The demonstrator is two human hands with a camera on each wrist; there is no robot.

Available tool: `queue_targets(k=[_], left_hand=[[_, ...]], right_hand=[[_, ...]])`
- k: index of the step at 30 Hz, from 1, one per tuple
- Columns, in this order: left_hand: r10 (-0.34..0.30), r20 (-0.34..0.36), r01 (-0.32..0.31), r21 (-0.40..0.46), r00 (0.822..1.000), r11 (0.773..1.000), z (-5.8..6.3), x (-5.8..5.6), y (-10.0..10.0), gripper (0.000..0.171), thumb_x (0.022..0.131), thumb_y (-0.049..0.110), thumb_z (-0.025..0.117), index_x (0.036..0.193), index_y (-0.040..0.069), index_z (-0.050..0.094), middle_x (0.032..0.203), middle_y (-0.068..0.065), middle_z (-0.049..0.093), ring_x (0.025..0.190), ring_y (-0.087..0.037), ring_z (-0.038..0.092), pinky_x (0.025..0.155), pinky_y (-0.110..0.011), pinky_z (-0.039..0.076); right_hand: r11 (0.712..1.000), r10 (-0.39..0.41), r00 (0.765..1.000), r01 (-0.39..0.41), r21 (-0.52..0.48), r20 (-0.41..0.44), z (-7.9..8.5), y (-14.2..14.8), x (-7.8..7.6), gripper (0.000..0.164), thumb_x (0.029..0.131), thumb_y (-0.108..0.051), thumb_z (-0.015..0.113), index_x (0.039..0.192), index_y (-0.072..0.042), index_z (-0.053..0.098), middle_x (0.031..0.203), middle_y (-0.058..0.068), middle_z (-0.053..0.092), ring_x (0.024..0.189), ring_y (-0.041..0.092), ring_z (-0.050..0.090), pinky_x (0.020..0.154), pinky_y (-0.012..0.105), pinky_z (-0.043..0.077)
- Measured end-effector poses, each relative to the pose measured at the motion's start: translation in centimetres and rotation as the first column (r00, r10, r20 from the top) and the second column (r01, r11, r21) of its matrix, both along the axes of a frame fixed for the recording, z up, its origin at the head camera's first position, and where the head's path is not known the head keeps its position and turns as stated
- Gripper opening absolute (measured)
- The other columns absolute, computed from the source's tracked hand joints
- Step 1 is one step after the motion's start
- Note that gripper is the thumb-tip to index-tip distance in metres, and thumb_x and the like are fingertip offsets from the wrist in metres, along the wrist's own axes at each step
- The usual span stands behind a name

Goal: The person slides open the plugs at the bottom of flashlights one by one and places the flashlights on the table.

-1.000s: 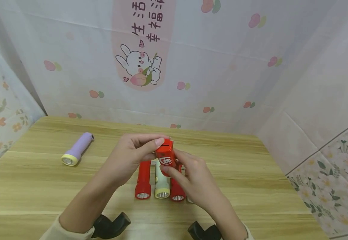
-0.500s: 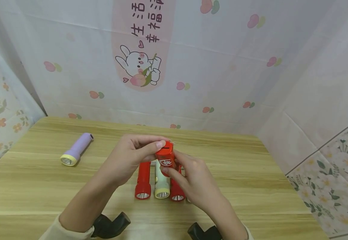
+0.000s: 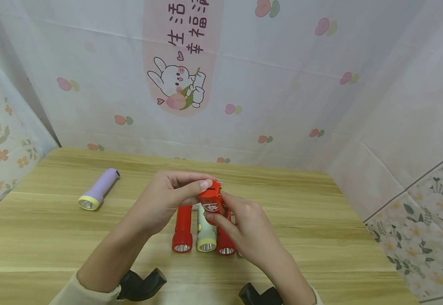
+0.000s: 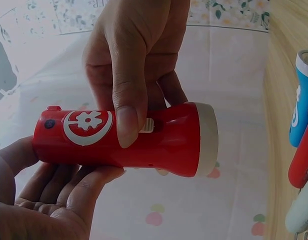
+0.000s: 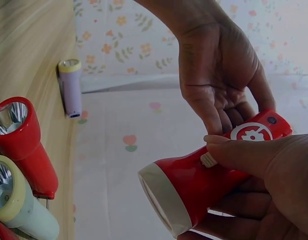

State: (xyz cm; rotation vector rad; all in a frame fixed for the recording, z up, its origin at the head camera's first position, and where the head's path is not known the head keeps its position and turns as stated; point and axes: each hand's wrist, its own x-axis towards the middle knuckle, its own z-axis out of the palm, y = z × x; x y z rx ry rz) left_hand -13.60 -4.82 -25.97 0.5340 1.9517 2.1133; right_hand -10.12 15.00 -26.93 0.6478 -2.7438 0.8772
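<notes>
Both hands hold a red flashlight [image 3: 210, 205] with a white flower emblem, raised above several flashlights on the table. My right hand [image 3: 249, 218] grips its body. The right thumb lies beside the pale slide switch [image 4: 148, 125], and the right fingers go round the underside. My left hand [image 3: 164, 199] holds the tail end, the thumb on the slotted end face and the other fingers along the side. The cream-rimmed head [image 5: 164, 200] shows in both wrist views. In the head view the hands hide that head.
Below the hands lie a red flashlight [image 3: 182, 231], a pale green one [image 3: 206, 232], another red one [image 3: 226, 243] and a blue one [image 4: 301, 105]. A purple flashlight [image 3: 100, 188] lies apart at the left. Printed cloth [image 3: 282, 84] hangs behind the wooden table [image 3: 301, 237].
The tail end of the held flashlight has tipped down and turned slightly, and the left thumb has shifted a little with it. The flashlights on the table have stayed put.
</notes>
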Motion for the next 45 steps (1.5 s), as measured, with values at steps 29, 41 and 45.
queue_targets(k=[29, 41, 45], left_hand=[[0.002, 0.009, -0.002, 0.023, 1.000, 1.000, -0.34, -0.06, 0.25, 0.032, 0.097, 0.015, 0.066, 0.122, -0.005, 0.070, 0.111, -0.006, 0.077, 0.106, -0.021, 0.071, 0.098, -0.040, 0.059], [0.012, 0.023, -0.013, 0.044, 1.000, 0.999, -0.50, -0.09, 0.59, 0.033, 0.095, 0.013, 0.068, 0.121, -0.008, 0.069, 0.104, 0.001, 0.079, 0.102, -0.018, 0.072, 0.096, -0.038, 0.059], [0.022, 0.029, -0.023, 0.035, 0.999, 0.999, -0.49, -0.04, 0.68, 0.032, 0.095, 0.014, 0.069, 0.120, -0.006, 0.070, 0.104, 0.000, 0.079, 0.102, -0.018, 0.072, 0.097, -0.039, 0.059]], right_hand=[[0.998, -0.024, 1.000, 0.024, 0.060, -0.002, 0.06, -0.15, 0.01, 0.023, 0.086, -0.022, 0.081, 0.105, -0.017, 0.068, 0.075, -0.014, 0.064, 0.061, 0.003, 0.049, 0.053, 0.018, 0.046], [0.998, -0.031, 1.000, 0.031, 0.060, -0.001, -0.12, -0.10, 0.06, 0.021, 0.087, -0.022, 0.080, 0.105, -0.016, 0.070, 0.083, -0.010, 0.072, 0.066, 0.002, 0.056, 0.059, 0.016, 0.050], [0.998, -0.034, 0.999, 0.034, 0.059, 0.001, -0.15, -0.07, 0.08, 0.020, 0.088, -0.022, 0.080, 0.104, -0.016, 0.070, 0.085, -0.009, 0.073, 0.068, 0.002, 0.058, 0.061, 0.016, 0.051]])
